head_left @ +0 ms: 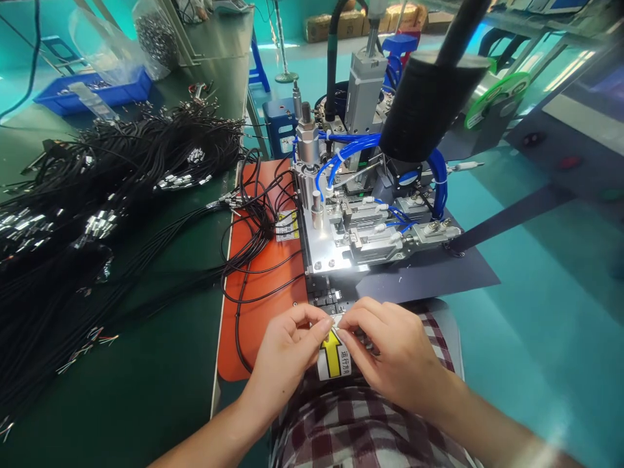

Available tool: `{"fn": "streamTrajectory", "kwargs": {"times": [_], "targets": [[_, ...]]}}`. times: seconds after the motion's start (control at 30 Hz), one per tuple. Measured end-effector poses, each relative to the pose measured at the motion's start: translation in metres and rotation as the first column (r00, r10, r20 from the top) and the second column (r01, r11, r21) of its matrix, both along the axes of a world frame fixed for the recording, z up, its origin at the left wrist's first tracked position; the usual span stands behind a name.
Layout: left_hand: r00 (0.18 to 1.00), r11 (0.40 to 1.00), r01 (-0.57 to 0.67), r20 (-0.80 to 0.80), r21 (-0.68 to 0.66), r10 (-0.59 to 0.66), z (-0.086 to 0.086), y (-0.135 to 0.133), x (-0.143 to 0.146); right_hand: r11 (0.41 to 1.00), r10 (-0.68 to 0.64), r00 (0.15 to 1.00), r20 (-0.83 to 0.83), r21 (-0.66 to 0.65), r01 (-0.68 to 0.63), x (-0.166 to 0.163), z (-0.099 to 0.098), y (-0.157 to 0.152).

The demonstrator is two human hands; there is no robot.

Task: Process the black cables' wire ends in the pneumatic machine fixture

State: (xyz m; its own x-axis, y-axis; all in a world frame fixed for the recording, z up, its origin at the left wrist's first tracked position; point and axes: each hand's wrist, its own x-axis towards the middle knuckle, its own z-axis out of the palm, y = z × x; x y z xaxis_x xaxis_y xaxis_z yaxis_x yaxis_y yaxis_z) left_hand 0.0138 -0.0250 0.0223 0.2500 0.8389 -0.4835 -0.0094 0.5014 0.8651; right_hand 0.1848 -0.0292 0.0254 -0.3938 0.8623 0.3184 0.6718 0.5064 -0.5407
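Note:
My left hand (287, 351) and my right hand (390, 354) meet just in front of a small pneumatic machine (361, 221), over a white label with a yellow arrow (332, 359). The fingers of both hands are pinched together on something small at the machine's front edge; I cannot make out what it is. Loose black cables (253, 227) loop across the orange mat (253, 305) beside my left hand.
A large heap of black cables with metal ends (97, 214) covers the green bench to the left. A blue tray (92, 91) and a bag of metal parts (156, 39) stand at the back left. A black hose (429, 97) hangs above the machine.

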Motion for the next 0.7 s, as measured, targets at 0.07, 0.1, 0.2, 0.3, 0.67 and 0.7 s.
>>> {"fn": "streamTrajectory", "kwargs": {"times": [0.07, 0.1, 0.2, 0.3, 0.67, 0.7], "targets": [[1.000, 1.000, 0.003, -0.002, -0.004, -0.003, -0.0002, -0.0007, -0.0003, 1.000, 0.003, 1.000, -0.003, -0.005, -0.003, -0.0008, 0.0003, 0.0005], [1.000, 1.000, 0.004, -0.002, -0.005, -0.004, -0.0002, -0.0010, -0.0003, 1.000, 0.006, 1.000, -0.002, -0.012, -0.006, -0.0011, 0.0002, 0.0010], [1.000, 1.000, 0.000, -0.003, -0.006, 0.000, -0.0005, -0.0016, 0.0002, 0.998, 0.022, 1.000, 0.019, -0.055, -0.021, -0.0017, -0.0005, 0.0023], [1.000, 1.000, -0.005, 0.000, 0.001, 0.005, -0.0016, -0.0017, 0.0012, 0.995, 0.037, 0.999, 0.030, -0.096, -0.034, -0.0017, -0.0008, 0.0029], [0.998, 0.999, 0.040, -0.037, -0.027, -0.041, -0.0028, -0.0015, 0.0009, 0.985, 0.051, 0.998, 0.042, -0.165, -0.043, 0.0018, 0.0028, 0.0053], [0.998, 0.998, 0.042, -0.040, -0.040, -0.043, -0.0026, -0.0010, 0.0006, 0.984, 0.048, 0.998, 0.035, -0.175, -0.042, 0.0016, 0.0027, 0.0059]]}}
